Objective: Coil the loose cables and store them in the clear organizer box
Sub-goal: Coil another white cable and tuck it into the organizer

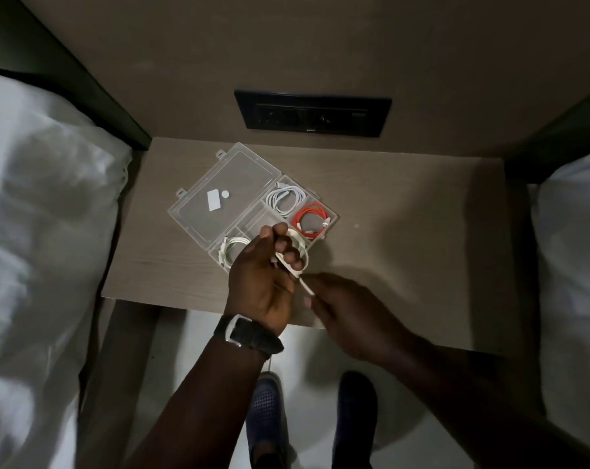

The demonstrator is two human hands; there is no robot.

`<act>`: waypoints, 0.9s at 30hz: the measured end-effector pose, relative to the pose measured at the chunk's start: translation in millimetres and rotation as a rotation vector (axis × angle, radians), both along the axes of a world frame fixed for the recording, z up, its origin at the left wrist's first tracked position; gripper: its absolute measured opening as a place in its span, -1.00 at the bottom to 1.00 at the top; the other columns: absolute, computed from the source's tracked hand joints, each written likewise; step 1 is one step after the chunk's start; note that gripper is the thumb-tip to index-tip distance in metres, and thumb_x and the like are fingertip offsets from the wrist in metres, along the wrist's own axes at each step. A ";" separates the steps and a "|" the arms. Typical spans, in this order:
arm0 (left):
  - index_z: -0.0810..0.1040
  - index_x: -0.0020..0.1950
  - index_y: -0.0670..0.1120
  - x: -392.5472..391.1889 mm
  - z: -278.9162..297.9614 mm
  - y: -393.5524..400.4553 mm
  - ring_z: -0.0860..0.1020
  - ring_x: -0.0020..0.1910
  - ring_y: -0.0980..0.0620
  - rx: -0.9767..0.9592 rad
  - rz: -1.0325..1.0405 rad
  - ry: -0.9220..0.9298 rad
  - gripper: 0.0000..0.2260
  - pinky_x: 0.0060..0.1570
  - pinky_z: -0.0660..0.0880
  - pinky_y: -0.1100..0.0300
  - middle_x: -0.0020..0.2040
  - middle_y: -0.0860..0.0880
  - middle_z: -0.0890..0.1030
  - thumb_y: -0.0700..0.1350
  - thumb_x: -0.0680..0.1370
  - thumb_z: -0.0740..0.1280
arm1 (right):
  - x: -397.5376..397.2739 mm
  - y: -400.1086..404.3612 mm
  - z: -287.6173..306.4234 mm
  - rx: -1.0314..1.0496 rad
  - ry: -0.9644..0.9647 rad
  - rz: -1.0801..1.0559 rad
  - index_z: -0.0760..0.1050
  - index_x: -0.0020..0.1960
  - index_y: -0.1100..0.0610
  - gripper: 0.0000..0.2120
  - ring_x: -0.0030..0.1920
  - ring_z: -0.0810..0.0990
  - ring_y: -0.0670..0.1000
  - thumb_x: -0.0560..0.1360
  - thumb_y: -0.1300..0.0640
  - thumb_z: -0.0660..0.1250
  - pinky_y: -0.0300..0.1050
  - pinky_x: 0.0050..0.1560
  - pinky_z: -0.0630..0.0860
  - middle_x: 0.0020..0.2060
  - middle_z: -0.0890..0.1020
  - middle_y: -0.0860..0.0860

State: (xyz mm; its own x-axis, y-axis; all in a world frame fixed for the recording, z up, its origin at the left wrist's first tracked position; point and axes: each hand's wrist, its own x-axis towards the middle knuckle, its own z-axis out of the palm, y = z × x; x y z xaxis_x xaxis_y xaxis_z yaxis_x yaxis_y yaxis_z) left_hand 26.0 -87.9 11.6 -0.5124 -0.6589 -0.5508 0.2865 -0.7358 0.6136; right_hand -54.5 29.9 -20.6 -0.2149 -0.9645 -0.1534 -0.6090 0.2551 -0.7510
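Left hand (263,282) grips white cable coil (298,252) over organizer box (253,201); right hand (344,309) pinches its end.

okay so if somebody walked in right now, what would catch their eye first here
Probably the orange cable, coiled in a right-hand compartment of the clear organizer box open on the bedside table. Next, the left hand holding a white cable coil just above the box, while the right hand pinches its loose end.

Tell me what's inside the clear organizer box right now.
The organizer box holds three coils: a white cable in the far compartment, an orange cable beside it, another white coil nearest the left hand. That hand, holding a fourth coil, hides the near middle compartment.
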 end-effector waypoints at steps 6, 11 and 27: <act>0.48 -0.12 -0.25 21.7 -17.8 15.9 0.49 -0.37 0.08 -0.737 -0.439 -0.600 -0.71 -0.30 0.43 0.22 -0.34 -0.01 0.55 -0.05 0.64 0.20 | -8.6 -10.1 31.3 -0.148 0.086 0.167 0.59 -0.07 0.06 -0.84 -0.08 0.64 0.00 0.47 0.27 0.31 -0.15 -0.15 0.52 -0.06 0.66 -0.01; 0.50 -0.27 -0.13 21.4 -15.6 8.7 0.55 -0.44 0.05 -0.819 -0.554 -0.776 -0.66 -0.35 0.42 0.26 -0.46 -0.04 0.58 0.03 0.60 0.19 | -23.4 -10.7 24.5 -0.166 -0.050 -0.050 0.60 -0.14 0.01 -0.94 -0.21 0.52 -0.25 0.42 0.16 0.40 -0.24 -0.16 0.46 -0.12 0.55 -0.17; 0.41 -0.52 -0.03 38.5 -26.9 -13.0 0.38 -0.56 0.05 -0.423 -0.435 -0.718 -0.46 -0.37 0.31 0.15 -0.62 0.04 0.40 0.29 0.53 0.19 | 30.5 -31.6 -7.9 0.021 -0.640 -0.353 0.57 0.27 -0.14 -0.63 0.04 0.70 -0.07 0.47 -0.10 0.35 0.03 0.06 0.66 0.01 0.74 -0.08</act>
